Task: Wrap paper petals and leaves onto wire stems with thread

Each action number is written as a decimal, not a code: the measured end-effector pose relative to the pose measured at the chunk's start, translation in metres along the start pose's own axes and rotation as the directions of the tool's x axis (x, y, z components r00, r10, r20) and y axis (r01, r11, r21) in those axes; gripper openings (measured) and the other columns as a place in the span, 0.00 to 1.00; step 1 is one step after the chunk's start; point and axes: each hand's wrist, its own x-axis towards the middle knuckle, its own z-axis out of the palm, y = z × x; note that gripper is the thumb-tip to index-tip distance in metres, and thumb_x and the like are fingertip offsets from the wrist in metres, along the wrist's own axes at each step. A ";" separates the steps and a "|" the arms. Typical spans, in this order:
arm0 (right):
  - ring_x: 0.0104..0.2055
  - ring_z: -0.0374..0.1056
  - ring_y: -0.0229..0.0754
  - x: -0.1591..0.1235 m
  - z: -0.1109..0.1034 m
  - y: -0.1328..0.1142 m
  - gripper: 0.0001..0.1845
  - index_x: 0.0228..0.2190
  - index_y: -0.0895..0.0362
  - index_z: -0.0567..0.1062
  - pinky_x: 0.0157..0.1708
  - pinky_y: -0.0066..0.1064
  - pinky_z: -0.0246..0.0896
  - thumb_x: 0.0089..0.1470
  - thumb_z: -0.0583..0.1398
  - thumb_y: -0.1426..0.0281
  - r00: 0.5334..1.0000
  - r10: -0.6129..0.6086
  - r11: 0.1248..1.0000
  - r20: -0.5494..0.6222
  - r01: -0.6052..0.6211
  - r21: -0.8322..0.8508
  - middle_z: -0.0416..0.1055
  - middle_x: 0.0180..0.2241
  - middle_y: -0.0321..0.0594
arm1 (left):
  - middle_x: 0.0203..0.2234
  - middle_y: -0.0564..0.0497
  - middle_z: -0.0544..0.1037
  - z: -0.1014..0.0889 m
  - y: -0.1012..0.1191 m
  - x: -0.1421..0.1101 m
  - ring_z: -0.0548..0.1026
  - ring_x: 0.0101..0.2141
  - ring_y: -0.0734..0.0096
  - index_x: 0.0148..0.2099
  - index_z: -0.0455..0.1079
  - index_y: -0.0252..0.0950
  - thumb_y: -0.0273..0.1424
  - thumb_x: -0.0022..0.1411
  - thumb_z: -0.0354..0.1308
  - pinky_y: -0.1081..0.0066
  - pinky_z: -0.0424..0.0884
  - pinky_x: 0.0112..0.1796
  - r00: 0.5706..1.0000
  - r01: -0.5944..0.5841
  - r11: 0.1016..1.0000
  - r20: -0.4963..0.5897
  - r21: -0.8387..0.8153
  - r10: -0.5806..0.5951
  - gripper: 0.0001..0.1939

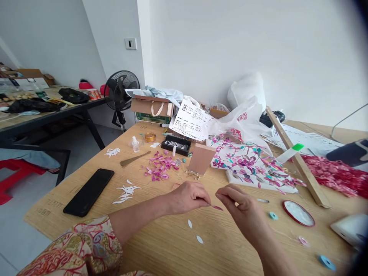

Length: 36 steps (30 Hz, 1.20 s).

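Observation:
Over the middle of the table, my left hand [188,197] pinches one end of a small, narrow pink petal [217,207]. The petal's tip points toward my right hand [238,201], which is a short gap away. Thumb and forefinger of that hand are pressed together; anything between them is too fine to make out. Below my hands lie two white leaf-shaped paper pieces, one paper piece [190,224] nearer my left hand. Beyond my left hand a loose pile of pink petals [162,165] is spread out, beside a small upright wooden block [201,159].
Left are a black phone [89,191] and white paper slivers [126,193]. Farther back stand a spray bottle [135,144] and a black tray [176,145]. On the right are finished-looking flower sprigs [247,161], a wooden bar [299,161], a red-rimmed dish [299,213] and thread spools [327,262].

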 end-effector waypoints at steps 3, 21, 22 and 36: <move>0.23 0.61 0.36 -0.003 0.012 0.014 0.13 0.20 0.56 0.68 0.23 0.25 0.54 0.51 0.52 0.64 0.999 0.038 0.997 0.010 -0.039 0.073 0.65 0.20 0.34 | 0.20 0.54 0.67 -0.001 0.000 -0.002 0.64 0.21 0.81 0.29 0.72 0.31 0.27 0.51 0.55 0.80 0.60 0.23 0.988 0.143 0.965 -0.028 -0.221 -0.152 0.05; 0.22 0.61 0.35 -0.025 0.038 -0.004 0.14 0.22 0.56 0.69 0.22 0.23 0.55 0.54 0.49 0.66 1.000 0.005 0.999 0.031 -0.007 0.049 0.64 0.20 0.35 | 0.17 0.55 0.66 0.007 -0.005 -0.005 0.62 0.18 0.81 0.31 0.71 0.31 0.30 0.51 0.55 0.80 0.58 0.19 0.922 0.290 0.880 -0.137 -0.375 -0.362 0.07; 0.22 0.60 0.35 -0.027 0.037 -0.010 0.15 0.22 0.55 0.69 0.21 0.23 0.54 0.54 0.48 0.67 0.999 -0.015 1.000 0.030 0.015 0.016 0.64 0.19 0.35 | 0.19 0.54 0.67 0.007 -0.007 -0.005 0.64 0.20 0.80 0.30 0.71 0.32 0.28 0.51 0.55 0.80 0.59 0.21 0.926 0.272 0.915 -0.179 -0.297 -0.333 0.06; 0.22 0.61 0.35 -0.026 0.040 -0.011 0.15 0.22 0.55 0.69 0.21 0.24 0.54 0.54 0.48 0.66 0.999 -0.018 1.000 0.033 0.018 0.001 0.64 0.19 0.35 | 0.17 0.56 0.66 0.008 -0.009 -0.008 0.63 0.19 0.80 0.30 0.71 0.32 0.29 0.50 0.55 0.79 0.60 0.21 0.908 0.305 0.880 -0.167 -0.364 -0.384 0.06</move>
